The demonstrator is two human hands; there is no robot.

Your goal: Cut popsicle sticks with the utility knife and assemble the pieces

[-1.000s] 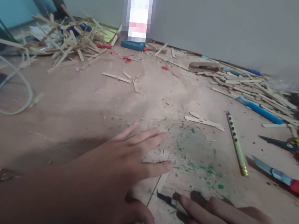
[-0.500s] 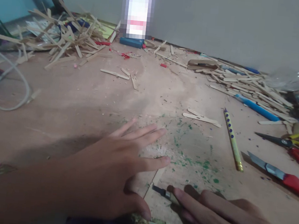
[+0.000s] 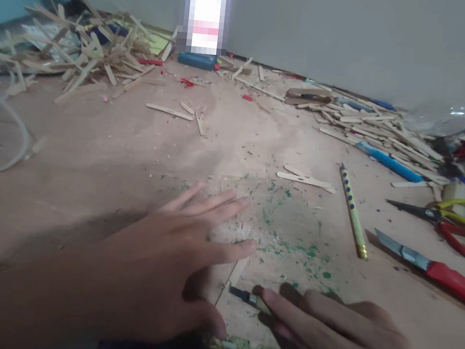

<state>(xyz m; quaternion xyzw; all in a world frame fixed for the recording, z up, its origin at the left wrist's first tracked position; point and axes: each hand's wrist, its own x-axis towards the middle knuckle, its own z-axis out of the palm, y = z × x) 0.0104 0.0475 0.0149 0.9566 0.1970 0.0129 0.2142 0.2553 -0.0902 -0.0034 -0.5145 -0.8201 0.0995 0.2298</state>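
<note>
Left fingers (image 3: 229, 250) spread wide over a thin wooden stick (image 3: 238, 271), right fingers (image 3: 285, 310) gripping a small-bladed tool (image 3: 241, 294)

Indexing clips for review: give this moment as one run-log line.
left grip: open, spread over pale flat wooden stick | right grip: closed on dark-bladed cutting tool, tip at stick | nearby: yellow purple-dotted pencil

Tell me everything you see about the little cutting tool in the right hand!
The cutting tool has a dark metal-looking blade, a shiny collar and a pale handle, partly hidden by the right hand gripping it. It slants low, tip leftward, at the thin wooden stick; whether they touch is unclear.
</note>
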